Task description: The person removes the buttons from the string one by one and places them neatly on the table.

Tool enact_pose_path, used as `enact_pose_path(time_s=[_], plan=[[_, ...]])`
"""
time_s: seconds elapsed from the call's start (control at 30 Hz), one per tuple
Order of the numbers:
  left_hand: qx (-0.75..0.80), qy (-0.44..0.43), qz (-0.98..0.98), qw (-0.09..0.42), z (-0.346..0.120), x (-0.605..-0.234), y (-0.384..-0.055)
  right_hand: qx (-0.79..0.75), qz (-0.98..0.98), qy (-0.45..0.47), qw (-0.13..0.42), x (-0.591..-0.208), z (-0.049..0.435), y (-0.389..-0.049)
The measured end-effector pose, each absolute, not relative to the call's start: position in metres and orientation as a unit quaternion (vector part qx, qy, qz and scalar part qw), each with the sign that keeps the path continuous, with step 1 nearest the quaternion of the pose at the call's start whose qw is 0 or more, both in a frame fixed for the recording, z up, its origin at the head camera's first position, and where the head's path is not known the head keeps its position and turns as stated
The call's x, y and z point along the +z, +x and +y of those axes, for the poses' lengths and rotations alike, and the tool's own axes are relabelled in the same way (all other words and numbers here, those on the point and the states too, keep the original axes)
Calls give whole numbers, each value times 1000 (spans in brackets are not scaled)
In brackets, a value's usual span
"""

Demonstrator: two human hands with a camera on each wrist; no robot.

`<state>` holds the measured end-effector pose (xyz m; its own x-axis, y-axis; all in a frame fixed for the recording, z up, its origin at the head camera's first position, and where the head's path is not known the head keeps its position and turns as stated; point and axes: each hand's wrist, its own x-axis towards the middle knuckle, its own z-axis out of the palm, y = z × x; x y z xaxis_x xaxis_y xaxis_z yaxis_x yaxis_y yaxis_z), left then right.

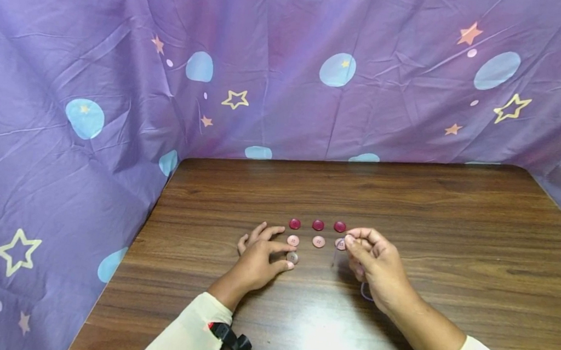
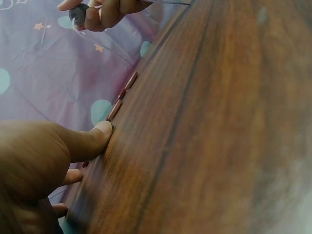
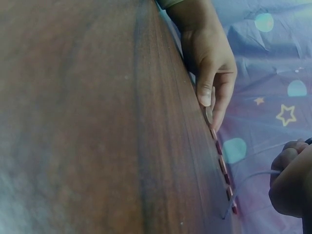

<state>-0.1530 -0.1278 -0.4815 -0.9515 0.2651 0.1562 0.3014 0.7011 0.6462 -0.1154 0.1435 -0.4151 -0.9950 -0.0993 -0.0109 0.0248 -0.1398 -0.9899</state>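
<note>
A grey button (image 1: pixel 292 258) lies on the table between the thumb and index finger of my left hand (image 1: pixel 259 258), which pinches it by the edge. In the right wrist view that button (image 3: pixel 208 115) is slightly tilted under the fingertips. My right hand (image 1: pixel 377 262) is raised above the table at the right end of the button rows. It pinches a dark button (image 2: pixel 78 14) with a pale purple string through it. The string (image 3: pixel 248 176) trails down from the hand; one end hangs in front of a pink button (image 1: pixel 341 244).
Behind the grey button are a row of pink buttons (image 1: pixel 318 242) and, farther back, a row of dark red buttons (image 1: pixel 318 224). All lie on the brown wooden table (image 1: pixel 455 211). A purple cloth (image 1: pixel 280 48) with stars hangs behind and at the sides.
</note>
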Motion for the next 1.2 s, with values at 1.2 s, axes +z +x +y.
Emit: enact_pose_path(time_s=[1.2], plan=[[-363,-169,-915,42,-128,-479,-151,-756,653,-30,36,-415,143,-115]])
